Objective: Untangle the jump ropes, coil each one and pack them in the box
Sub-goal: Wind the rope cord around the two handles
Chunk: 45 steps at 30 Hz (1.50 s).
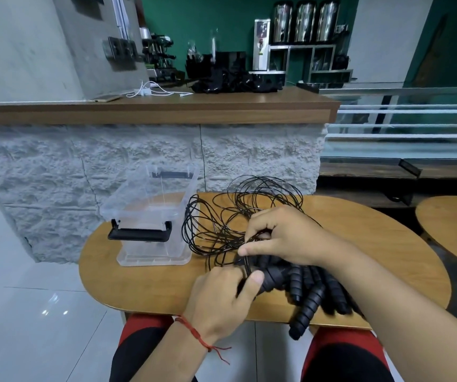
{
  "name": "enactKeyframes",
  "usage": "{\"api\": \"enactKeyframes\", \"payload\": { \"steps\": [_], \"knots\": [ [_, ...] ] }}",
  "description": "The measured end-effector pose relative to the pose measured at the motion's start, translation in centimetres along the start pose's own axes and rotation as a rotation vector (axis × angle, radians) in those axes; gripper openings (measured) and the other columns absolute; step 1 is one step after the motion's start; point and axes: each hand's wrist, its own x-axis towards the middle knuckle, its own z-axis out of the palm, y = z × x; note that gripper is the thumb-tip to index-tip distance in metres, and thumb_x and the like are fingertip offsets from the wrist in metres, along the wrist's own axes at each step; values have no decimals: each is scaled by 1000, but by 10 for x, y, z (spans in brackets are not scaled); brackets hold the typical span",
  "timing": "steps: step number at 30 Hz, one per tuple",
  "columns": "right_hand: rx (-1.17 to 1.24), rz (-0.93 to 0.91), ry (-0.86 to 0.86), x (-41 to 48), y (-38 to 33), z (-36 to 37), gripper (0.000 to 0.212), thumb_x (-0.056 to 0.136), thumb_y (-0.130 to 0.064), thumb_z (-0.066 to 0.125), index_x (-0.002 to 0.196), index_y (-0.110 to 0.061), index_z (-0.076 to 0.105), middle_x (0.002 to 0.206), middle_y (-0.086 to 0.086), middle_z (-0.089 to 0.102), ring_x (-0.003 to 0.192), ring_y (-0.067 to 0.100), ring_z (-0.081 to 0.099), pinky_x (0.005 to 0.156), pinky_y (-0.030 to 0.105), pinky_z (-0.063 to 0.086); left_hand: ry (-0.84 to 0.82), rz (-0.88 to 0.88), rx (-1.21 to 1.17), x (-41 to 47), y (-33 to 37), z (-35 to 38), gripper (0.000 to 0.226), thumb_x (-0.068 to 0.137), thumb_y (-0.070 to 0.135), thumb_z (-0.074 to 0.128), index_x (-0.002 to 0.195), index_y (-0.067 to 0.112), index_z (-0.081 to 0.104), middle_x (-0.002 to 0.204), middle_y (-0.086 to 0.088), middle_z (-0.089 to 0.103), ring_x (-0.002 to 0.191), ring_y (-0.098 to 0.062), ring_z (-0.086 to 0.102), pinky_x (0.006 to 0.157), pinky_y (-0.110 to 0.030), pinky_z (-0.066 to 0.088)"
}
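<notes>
A tangle of thin black jump-rope cords [221, 216] lies in loose loops on the small wooden table [139, 282]. Several black ribbed handles [307, 290] are bunched at the table's near edge, one hanging over it. My left hand [221, 299] grips the end of a handle, thumb on top, where a cord leaves it. My right hand [279, 235] lies over the handle bunch and pinches cords between curled fingers. An open clear plastic box [152, 216] with black latches stands to the left of the cords, nothing visible inside.
A stone-faced counter [166, 111] with a wooden top rises just behind the table, carrying cables and bar equipment. A second round table [453, 224] stands to the right. My knees sit under the table's near edge, above a glossy tiled floor.
</notes>
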Motion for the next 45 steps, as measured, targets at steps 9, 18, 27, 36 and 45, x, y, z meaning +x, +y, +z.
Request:
{"api": "enactKeyframes", "payload": {
  "steps": [9, 18, 27, 36, 45],
  "knots": [
    [274, -9, -142, 6, -18, 7, 23, 87, -38, 87, 79, -20, 76, 73, 20, 58, 70, 36, 56, 67, 46, 50, -3, 57, -203, 6, 4, 12, 21, 90, 30, 37, 82, 26, 56, 97, 2, 64, 88, -21, 59, 72, -44, 54],
    [558, 243, -211, 1, 20, 9, 30, 94, -24, 79, 91, 5, 70, 71, 11, 61, 64, 20, 52, 62, 27, 42, 109, -77, -748, -2, 19, 3, 35, 97, 18, 47, 128, 31, 58, 98, -4, 74, 86, -30, 68, 78, -59, 57],
    [581, 230, -13, -29, 25, 64, 24, 107, -18, 63, 84, -13, 68, 68, 16, 56, 61, 28, 52, 64, 38, 46, 323, -246, -932, 4, 5, 6, 58, 104, 52, 38, 91, 14, 79, 80, -14, 75, 70, -28, 67, 63, -36, 50],
    [54, 252, -55, -49, 35, 80, 16, 104, -47, 59, 105, -33, 68, 86, -16, 71, 82, 4, 65, 78, 37, 54, 145, -629, -1647, 12, -10, 11, 29, 88, 26, 70, 103, 1, 71, 93, -17, 63, 64, -19, 53, 40, -22, 35],
    [-162, 222, -129, -55, 36, 42, 18, 105, -57, 50, 91, -48, 58, 75, -7, 70, 69, 9, 63, 65, 33, 51, 278, -609, -1603, 15, -22, 3, 19, 91, 10, 64, 109, 3, 64, 89, -13, 65, 64, -18, 56, 44, -24, 36]
  ]
}}
